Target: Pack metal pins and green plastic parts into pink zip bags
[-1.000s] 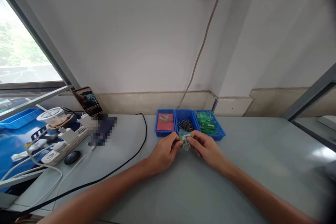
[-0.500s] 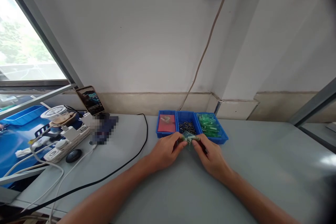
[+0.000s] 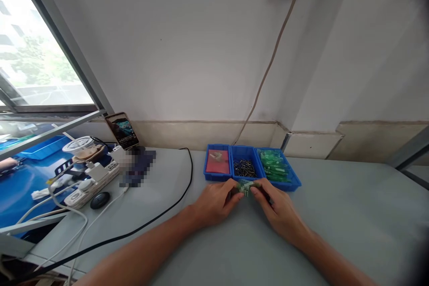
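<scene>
Between my two hands is a small, clear greenish plastic bag [image 3: 246, 187], held just in front of the blue bins. My left hand [image 3: 216, 201] pinches its left side with thumb and forefinger. On the other side my right hand [image 3: 276, 205] grips it the same way; its contents are too small to make out. Closest to the hands is the middle blue bin of metal screws [image 3: 244, 168]. The right bin is full of green plastic bags [image 3: 275, 167]. In the left bin a pale small piece [image 3: 216, 156] lies on a red sheet [image 3: 217, 166].
A black cable [image 3: 147, 223] runs across the grey table to the left of my arms. Further left are a black mouse [image 3: 99, 200], a power strip [image 3: 92, 186] with plugs, and a propped phone [image 3: 122, 130]. Another person's hand [image 3: 8, 164] shows at the far left edge.
The view has shifted slightly, so everything sits a little further right and lower. Both hands keep hold of the plastic bag, now a little further from the bins, showing more of the screws.
</scene>
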Tool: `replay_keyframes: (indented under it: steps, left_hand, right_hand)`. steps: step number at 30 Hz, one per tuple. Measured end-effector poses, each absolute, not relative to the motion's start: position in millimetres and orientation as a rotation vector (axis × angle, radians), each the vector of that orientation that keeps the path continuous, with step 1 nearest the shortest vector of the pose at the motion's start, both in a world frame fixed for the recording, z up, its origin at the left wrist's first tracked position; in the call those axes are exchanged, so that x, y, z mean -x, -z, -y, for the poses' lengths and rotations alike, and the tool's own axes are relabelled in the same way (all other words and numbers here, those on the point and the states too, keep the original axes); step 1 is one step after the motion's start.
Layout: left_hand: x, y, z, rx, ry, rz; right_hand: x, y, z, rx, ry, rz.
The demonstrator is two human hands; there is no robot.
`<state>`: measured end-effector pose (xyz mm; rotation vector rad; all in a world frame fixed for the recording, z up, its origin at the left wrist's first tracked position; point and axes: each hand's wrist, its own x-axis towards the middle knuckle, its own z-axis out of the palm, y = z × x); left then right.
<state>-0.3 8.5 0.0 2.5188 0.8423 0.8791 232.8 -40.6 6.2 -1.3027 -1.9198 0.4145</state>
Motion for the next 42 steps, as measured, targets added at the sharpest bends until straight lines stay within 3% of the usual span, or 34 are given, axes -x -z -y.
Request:
replay_keyframes:
  steps: [42]
  left_hand:
    - [1.6,-6.6,-13.5,-2.331,-0.784,-0.888]
  right_hand:
    - [-230.0,-4.7,45.0,1.293,-0.527,1.895]
